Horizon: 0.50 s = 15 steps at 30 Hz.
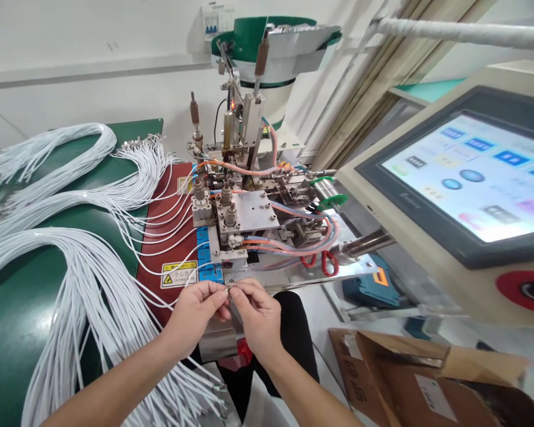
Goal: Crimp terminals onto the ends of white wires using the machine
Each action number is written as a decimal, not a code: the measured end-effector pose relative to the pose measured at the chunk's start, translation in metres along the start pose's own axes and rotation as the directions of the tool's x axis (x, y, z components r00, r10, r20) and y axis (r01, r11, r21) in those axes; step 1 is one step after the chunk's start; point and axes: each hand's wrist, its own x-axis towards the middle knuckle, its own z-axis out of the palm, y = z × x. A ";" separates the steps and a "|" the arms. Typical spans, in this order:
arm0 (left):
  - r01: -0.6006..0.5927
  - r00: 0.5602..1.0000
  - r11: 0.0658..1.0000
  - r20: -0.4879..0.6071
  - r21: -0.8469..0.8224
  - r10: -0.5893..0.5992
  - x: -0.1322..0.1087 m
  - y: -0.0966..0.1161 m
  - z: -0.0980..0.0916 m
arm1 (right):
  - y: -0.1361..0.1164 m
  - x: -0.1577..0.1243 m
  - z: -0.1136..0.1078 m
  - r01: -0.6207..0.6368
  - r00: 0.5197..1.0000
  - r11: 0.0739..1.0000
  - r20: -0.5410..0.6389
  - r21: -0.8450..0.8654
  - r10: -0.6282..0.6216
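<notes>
My left hand [200, 305] and my right hand [257, 308] meet just in front of the machine's near edge, both closed in a pinch. Between their fingertips is a small metal-looking cable end [228, 289], mostly covered by the fingers. A white cable appears to run into my left hand from the left. Close above the hands is a row of blue cable holders [210, 273] with white cables laid into it. A large bundle of white cables [93, 267] spreads over the green table [9, 350] and hangs past my left forearm.
Behind the holders stands the machine [249, 213], with a green feeder bowl [249, 38] and a wire spool [329, 193]. A touchscreen panel [471, 172] with a red button juts in at right. Below it sits an open cardboard box [382, 379]. A warning label [178, 275] marks the red plate.
</notes>
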 end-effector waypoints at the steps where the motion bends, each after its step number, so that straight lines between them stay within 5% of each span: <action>1: -0.007 1.000 1.000 -0.007 -0.012 0.007 0.000 -0.001 0.000 | -0.001 0.000 0.000 0.065 0.998 0.995 -0.023 -0.070 -0.067; 4: -0.019 0.999 0.999 -0.044 -0.028 0.018 -0.002 -0.001 0.001 | -0.003 0.003 -0.003 0.299 0.948 0.910 -0.018 -0.287 -0.317; 7: -0.013 0.997 1.000 -0.081 0.007 0.013 -0.003 0.001 0.003 | -0.002 0.007 -0.009 0.449 0.891 0.814 0.118 -0.368 -0.438; 15: -0.055 0.993 0.944 -0.082 0.326 0.086 -0.004 0.004 -0.001 | -0.013 0.025 -0.022 0.442 0.866 0.838 0.397 -0.319 -0.305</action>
